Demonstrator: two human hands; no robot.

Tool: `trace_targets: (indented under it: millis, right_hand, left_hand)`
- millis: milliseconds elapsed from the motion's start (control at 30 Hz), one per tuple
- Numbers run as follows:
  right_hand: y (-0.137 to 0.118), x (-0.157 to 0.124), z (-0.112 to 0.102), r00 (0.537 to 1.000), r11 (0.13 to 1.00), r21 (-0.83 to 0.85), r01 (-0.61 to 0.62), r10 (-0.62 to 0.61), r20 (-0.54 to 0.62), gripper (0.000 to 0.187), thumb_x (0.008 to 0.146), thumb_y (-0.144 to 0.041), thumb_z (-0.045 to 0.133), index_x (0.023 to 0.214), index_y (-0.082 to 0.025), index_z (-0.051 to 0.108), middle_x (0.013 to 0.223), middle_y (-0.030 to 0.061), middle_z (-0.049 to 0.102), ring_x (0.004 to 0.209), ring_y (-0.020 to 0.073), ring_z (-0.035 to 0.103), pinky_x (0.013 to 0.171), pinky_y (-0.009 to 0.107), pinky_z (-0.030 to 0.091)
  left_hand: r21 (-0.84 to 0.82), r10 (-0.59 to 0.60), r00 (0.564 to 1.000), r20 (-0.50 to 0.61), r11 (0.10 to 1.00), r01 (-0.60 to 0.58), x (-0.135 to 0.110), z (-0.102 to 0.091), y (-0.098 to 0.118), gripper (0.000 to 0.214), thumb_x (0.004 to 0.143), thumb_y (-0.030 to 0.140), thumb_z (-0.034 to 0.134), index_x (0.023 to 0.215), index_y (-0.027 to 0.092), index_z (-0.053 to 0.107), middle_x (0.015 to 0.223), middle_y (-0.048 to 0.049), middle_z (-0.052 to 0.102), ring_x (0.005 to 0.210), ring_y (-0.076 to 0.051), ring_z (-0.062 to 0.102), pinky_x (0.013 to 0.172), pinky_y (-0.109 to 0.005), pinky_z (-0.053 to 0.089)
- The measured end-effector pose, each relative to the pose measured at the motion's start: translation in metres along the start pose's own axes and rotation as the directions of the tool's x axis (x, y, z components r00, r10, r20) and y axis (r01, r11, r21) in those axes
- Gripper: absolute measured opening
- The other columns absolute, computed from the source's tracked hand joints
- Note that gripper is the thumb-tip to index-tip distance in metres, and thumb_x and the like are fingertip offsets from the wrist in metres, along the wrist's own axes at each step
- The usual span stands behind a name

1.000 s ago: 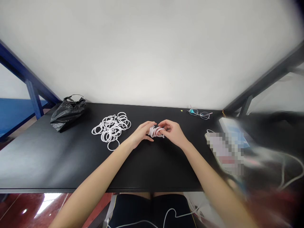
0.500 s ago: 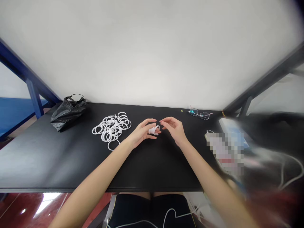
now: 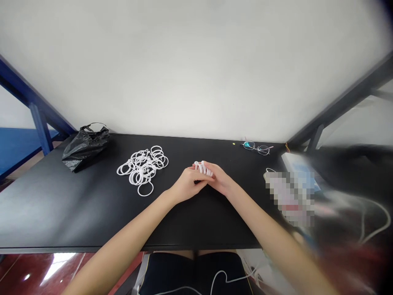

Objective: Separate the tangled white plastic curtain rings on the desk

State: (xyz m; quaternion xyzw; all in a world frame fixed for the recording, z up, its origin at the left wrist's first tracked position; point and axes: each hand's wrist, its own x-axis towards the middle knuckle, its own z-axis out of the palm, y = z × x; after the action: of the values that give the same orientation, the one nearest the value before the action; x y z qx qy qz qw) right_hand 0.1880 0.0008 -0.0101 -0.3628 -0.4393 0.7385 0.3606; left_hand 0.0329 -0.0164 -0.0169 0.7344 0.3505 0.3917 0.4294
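Observation:
Both hands meet over the middle of the black table, around a small bunch of thin white rings (image 3: 204, 168). The rings stand side by side like a coil, with small bumps along the top. My left hand (image 3: 188, 183) is closed on the bunch from the left, its thumb across the near side. From the right, my right hand (image 3: 219, 177) is wrapped round the same rings; some of its fingers are hidden. A loose heap of similar white rings (image 3: 143, 166) lies on the table to the left of the hands, with one ring (image 3: 145, 189) at its near edge.
A crumpled black plastic bag (image 3: 87, 146) sits at the back left. Eyeglasses (image 3: 256, 147) lie near the wall at the back right. At right are a blurred phone-like item (image 3: 285, 196), a white box (image 3: 296, 164) and a white cable (image 3: 376, 233).
My right hand was apart from the left, its fingertips near the rings; now it is closed round them. My left fingers, spread before, have folded in, and the rings have turned. The view shifted slightly.

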Motion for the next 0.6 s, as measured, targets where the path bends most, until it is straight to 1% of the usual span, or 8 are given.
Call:
trace_targets:
  millis: [100, 233, 333, 400, 467, 533, 600]
  right_hand:
    - [0.000, -0.001, 0.004, 0.997, 0.999, 0.035, 0.029, -0.026, -0.069, 0.035, 0.070, -0.042, 0.080, 0.095, -0.019, 0.072, 0.109, 0.0090, 0.074, 0.107, 0.0258, 0.068, 0.099, 0.041, 0.051]
    - [0.000, -0.002, 0.007, 0.987, 0.996, 0.042, 0.081, -0.074, -0.141, 0.030, 0.068, -0.037, 0.081, 0.092, -0.020, 0.071, 0.108, 0.0083, 0.075, 0.101, 0.0246, 0.070, 0.095, 0.042, 0.053]
    - [0.003, -0.001, 0.008, 0.972, 0.989, 0.011, 0.148, -0.144, -0.186, 0.025, 0.069, -0.035, 0.080, 0.087, -0.020, 0.071, 0.102, 0.0067, 0.076, 0.100, 0.0244, 0.070, 0.094, 0.041, 0.054]
    - [0.005, -0.001, 0.009, 0.961, 0.984, -0.031, 0.176, -0.179, -0.212, 0.024, 0.069, -0.036, 0.079, 0.086, -0.021, 0.071, 0.099, 0.0060, 0.076, 0.100, 0.0241, 0.070, 0.093, 0.041, 0.054]
    - [0.007, -0.002, 0.012, 0.952, 0.977, -0.090, 0.191, -0.207, -0.224, 0.023, 0.071, -0.037, 0.078, 0.086, -0.021, 0.072, 0.099, 0.0060, 0.076, 0.100, 0.0242, 0.070, 0.090, 0.040, 0.056]
    - [0.008, -0.003, 0.014, 0.944, 0.965, -0.167, 0.203, -0.238, -0.228, 0.023, 0.073, -0.039, 0.076, 0.086, -0.021, 0.072, 0.099, 0.0063, 0.076, 0.098, 0.0247, 0.071, 0.088, 0.041, 0.057]
    - [0.008, -0.004, 0.017, 0.933, 0.943, -0.251, 0.220, -0.278, -0.227, 0.022, 0.076, -0.042, 0.073, 0.086, -0.022, 0.073, 0.100, 0.0066, 0.076, 0.098, 0.0252, 0.071, 0.089, 0.041, 0.057]
  left_hand:
    - [-0.019, -0.003, 0.999, 0.033, 1.000, 0.004, 0.000, 0.002, -0.002, 0.021, 0.079, 0.016, 0.065, 0.086, 0.030, 0.080, 0.088, -0.0044, 0.076, 0.082, -0.023, 0.067, 0.089, -0.037, 0.049]
    - [0.051, 0.063, 0.996, 0.058, 0.996, -0.066, 0.000, 0.003, -0.004, 0.029, 0.083, 0.013, 0.056, 0.091, 0.029, 0.079, 0.090, -0.0048, 0.075, 0.087, -0.022, 0.066, 0.088, -0.035, 0.049]
    - [0.087, 0.074, 0.994, 0.074, 0.993, -0.080, -0.001, 0.003, -0.004, 0.031, 0.084, 0.012, 0.054, 0.093, 0.027, 0.078, 0.084, -0.0042, 0.074, 0.077, -0.019, 0.064, 0.080, -0.032, 0.050]
    - [0.062, 0.048, 0.995, 0.082, 0.997, -0.053, -0.001, 0.003, -0.005, 0.029, 0.082, 0.012, 0.054, 0.091, 0.025, 0.078, 0.079, -0.0035, 0.073, 0.068, -0.016, 0.061, 0.073, -0.029, 0.051]
    - [-0.002, -0.001, 0.996, 0.090, 1.000, 0.002, 0.000, 0.003, -0.008, 0.025, 0.080, 0.013, 0.056, 0.087, 0.022, 0.079, 0.073, -0.0026, 0.070, 0.060, -0.013, 0.058, 0.063, -0.025, 0.051]
    - [-0.105, -0.071, 0.992, 0.107, 0.991, 0.082, 0.001, 0.002, -0.010, 0.021, 0.076, 0.015, 0.058, 0.082, 0.020, 0.078, 0.069, -0.0018, 0.068, 0.058, -0.012, 0.058, 0.057, -0.023, 0.052]
    - [-0.213, -0.145, 0.980, 0.134, 0.962, 0.172, 0.003, 0.001, -0.011, 0.019, 0.073, 0.016, 0.061, 0.078, 0.019, 0.079, 0.068, -0.0018, 0.068, 0.060, -0.013, 0.060, 0.056, -0.024, 0.056]
